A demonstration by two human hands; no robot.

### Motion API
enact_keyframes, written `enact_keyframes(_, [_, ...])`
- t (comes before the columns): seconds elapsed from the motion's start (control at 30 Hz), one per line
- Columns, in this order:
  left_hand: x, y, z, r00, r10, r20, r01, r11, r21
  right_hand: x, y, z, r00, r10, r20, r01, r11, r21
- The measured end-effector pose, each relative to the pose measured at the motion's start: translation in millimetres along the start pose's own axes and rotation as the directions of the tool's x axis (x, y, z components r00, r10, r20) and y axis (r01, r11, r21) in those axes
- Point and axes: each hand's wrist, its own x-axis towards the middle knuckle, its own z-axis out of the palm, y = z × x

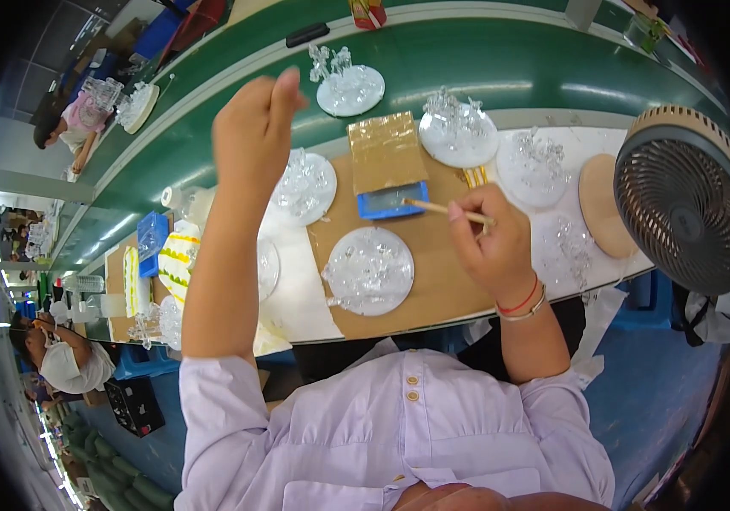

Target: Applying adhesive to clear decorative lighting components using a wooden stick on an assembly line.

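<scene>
Pinched in my right hand (493, 237) is a thin wooden stick (437, 208), perhaps a brush handle. Its far end points into a small blue tray (390, 210), which has a greyish content and a brown cardboard flap (385, 157) at its back. My left hand (256, 119) is raised at the left over the green belt, fingers curled closed; whatever they hold, if anything, is hidden. Closest to me on the brown board lies a round white disc (370, 271) bearing clear plastic pieces. A similar disc (307, 189) sits beside my left forearm, partly covered by it.
On the green belt (501, 64) stands another disc (350, 92) with clear figures. More discs (459, 136) line the table's right side. A grey fan (684, 204) occupies the right edge. At left are a blue box (152, 243) and bottles; co-workers (75, 358) sit farther left.
</scene>
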Motion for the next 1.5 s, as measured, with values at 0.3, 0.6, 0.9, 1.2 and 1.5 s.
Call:
enact_keyframes(0.3, [141,-121,156,0.954,-0.053,0.295,0.012,0.990,0.139,3,3,5,0.984,-0.176,-0.039,0.180,0.973,0.146])
enact_keyframes(0.6, [134,-57,74,0.937,0.274,-0.217,-0.251,0.959,0.129,-7,17,-6,0.982,-0.174,-0.078,0.179,0.982,0.061])
enact_keyframes(0.9, [-25,-36,-237,0.910,-0.127,-0.394,0.177,0.980,0.094,-6,25,-8,0.976,-0.080,-0.201,0.115,0.979,0.166])
enact_keyframes(1.2, [-209,-141,-292,0.832,-0.451,-0.322,0.510,0.851,0.126,-12,23,-4,0.987,-0.046,-0.155,0.063,0.993,0.102])
enact_keyframes(1.5, [-218,-163,-237,0.916,-0.348,-0.201,0.402,0.787,0.468,-17,29,-6,0.979,-0.005,-0.205,0.046,0.979,0.197])
